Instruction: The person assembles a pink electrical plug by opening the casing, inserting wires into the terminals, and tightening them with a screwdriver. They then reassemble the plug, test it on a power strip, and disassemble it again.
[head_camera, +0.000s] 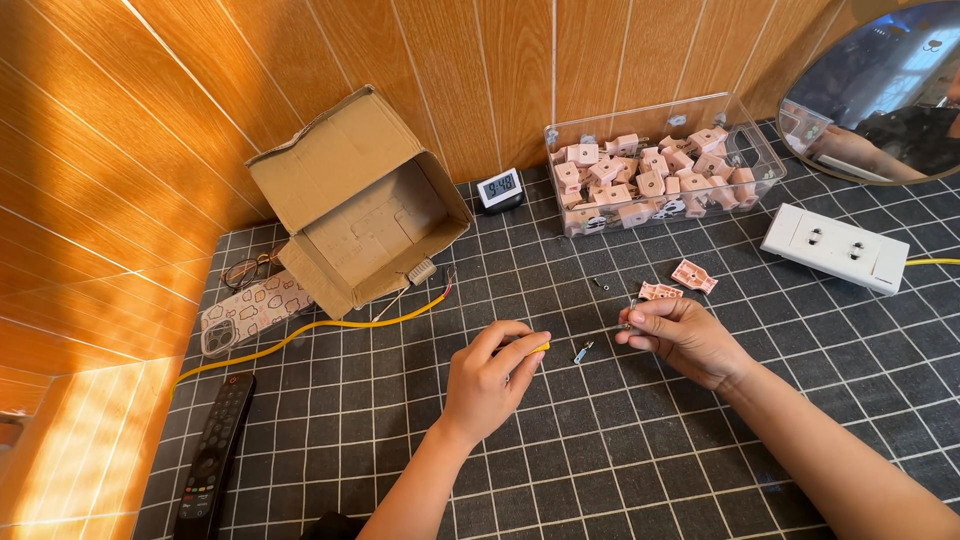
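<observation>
The left hand (492, 378) is curled into a loose fist, fingers pressed around a small yellow-handled tool (540, 347) whose tip just shows past the knuckles. The right hand (683, 335) has its fingertips pinched on a tiny metal part (630, 318); what exactly that part is cannot be told, as it is too small. Between the 2 hands, just beside the tool's tip, a small screw (583, 351) lies on the black gridded mat (620, 470).

Just beyond the right hand's fingertips lie 2 pink plastic pieces (680, 282), close together, with a dark little screw (599, 283) to their left. Farther beyond that hand stands a clear plastic bin (760, 150) filled with many more pink pieces. Off to the right hand's outer side lies a white socket strip (836, 247) with a yellow cable running off the edge.

Beyond the left hand, an open cardboard box (350, 200) lies tipped on its side, and a yellow wire (320, 328) with bare ends trails from near its mouth toward the left hand's outer side. A small digital clock (499, 188) stands between box and bin. Well apart to the left hand's outer side are a patterned phone case (255, 311), a pair of glasses (248, 270) and a black remote control (215, 455). A round mirror (880, 90) leans at the far right corner.
</observation>
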